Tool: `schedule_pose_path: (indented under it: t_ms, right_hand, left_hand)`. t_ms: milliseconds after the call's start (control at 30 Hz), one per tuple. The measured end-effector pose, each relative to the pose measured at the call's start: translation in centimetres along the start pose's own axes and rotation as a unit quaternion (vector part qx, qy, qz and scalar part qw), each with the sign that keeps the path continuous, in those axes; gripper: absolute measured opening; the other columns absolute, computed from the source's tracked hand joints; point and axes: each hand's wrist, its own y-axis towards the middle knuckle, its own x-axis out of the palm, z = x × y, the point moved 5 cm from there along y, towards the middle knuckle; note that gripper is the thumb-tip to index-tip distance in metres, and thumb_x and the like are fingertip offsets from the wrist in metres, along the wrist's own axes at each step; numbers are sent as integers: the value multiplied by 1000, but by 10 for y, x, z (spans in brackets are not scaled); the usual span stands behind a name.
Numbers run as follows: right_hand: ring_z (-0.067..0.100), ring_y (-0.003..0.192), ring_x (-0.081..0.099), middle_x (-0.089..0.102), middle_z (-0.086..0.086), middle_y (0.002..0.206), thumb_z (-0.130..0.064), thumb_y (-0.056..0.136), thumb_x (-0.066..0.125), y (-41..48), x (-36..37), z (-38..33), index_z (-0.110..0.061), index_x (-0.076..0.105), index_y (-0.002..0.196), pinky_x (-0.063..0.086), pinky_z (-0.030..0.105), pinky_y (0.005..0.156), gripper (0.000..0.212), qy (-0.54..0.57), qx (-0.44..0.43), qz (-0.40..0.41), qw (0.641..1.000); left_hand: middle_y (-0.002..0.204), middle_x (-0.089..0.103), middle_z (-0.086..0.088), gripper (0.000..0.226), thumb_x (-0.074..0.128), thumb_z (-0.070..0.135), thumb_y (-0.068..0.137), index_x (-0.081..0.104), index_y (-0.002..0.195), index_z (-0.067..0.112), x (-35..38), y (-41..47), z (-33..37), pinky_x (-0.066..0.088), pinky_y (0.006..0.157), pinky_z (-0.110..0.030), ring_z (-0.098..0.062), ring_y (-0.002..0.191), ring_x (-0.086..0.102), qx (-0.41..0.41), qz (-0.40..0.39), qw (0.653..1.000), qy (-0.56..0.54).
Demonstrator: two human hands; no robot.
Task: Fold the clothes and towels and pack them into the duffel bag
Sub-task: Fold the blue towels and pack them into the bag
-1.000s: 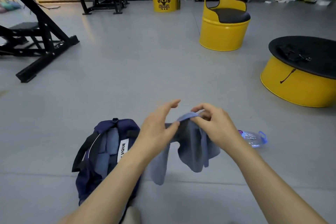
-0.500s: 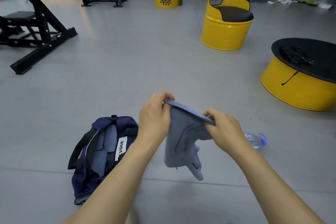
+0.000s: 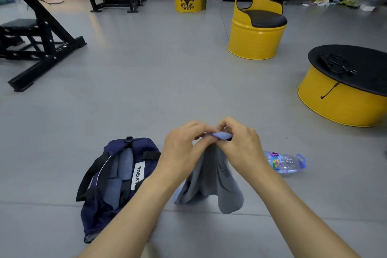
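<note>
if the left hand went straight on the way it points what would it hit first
Likely the right hand: the left hand points across at it, both pinching the grey garment by its top edge, almost touching.

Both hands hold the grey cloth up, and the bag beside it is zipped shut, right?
No. The left hand and right hand hold the cloth, but the bag is open, folded blue pieces showing inside, per the head view.

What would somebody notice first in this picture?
Probably the middle: the left hand and right hand pinch the top of a hanging grey cloth. To their left on the floor lies an open navy duffel bag holding folded cloths, and a bright yellow barrel chair stands farther back on the right.
</note>
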Motion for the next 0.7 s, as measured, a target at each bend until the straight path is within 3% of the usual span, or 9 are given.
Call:
schedule_pose_path:
  t_ms: [100, 233, 300, 400, 500, 600, 700]
  right_hand:
    - [13, 70, 56, 63, -8, 70, -38, 85, 75, -1, 3, 0, -25, 61, 83, 42, 26, 61, 19, 20, 1, -13, 1000]
    - [12, 64, 48, 57, -10, 67, -35, 85, 73, -2, 0, 9, -24, 61, 76, 36, 28, 58, 19, -1, 25, -64, 998]
    - [10, 60, 44, 54, -8, 63, -36, 85, 72, -2, -4, 13, -21, 61, 75, 35, 29, 57, 21, 9, 36, -77, 996]
    - [12, 61, 45, 56, -3, 65, -32, 85, 72, -3, -11, 13, -19, 63, 76, 36, 31, 59, 19, 49, 39, -71, 995]
    - [17, 64, 48, 57, -1, 66, -32, 85, 74, -5, -12, 9, -20, 64, 76, 37, 28, 59, 18, 53, 24, -81, 995]
    - [7, 62, 48, 58, -12, 65, -37, 84, 75, -5, -14, 12, -29, 69, 79, 37, 19, 57, 11, 23, 26, -95, 995]
    - [7, 68, 54, 62, -15, 69, -37, 86, 73, -5, -19, 22, -34, 69, 82, 42, 22, 60, 6, -18, 42, -119, 992]
  left_hand:
    - [90, 70, 19, 21, 55, 14, 97, 67, 98, 31, -6, 1, -7, 52, 73, -33, -7, 85, 66, -62, 46, 997, -20]
    - [91, 70, 11, 28, 46, 7, 101, 62, 99, 31, -18, 5, -13, 51, 75, -37, -22, 87, 64, -127, 84, 980, -129]
    - [94, 70, 7, 27, 50, 11, 103, 65, 102, 32, -23, 7, -14, 52, 78, -36, -24, 92, 64, -129, 71, 976, -163]
    - [93, 69, -3, 21, 64, 14, 97, 73, 97, 34, -23, 7, -11, 54, 77, -39, -25, 84, 63, -131, 41, 971, -194]
    - [88, 73, -2, 18, 67, 11, 95, 78, 89, 25, -25, 6, -10, 56, 77, -41, -29, 85, 66, -132, 56, 968, -208]
    - [85, 72, -2, 17, 66, 15, 95, 77, 87, 24, -37, 6, -17, 52, 75, -28, -15, 80, 62, -132, 103, 967, -189]
    - [85, 71, 6, 14, 64, 18, 97, 75, 90, 22, -53, 7, -31, 48, 79, -17, -4, 84, 61, -149, 140, 957, -205]
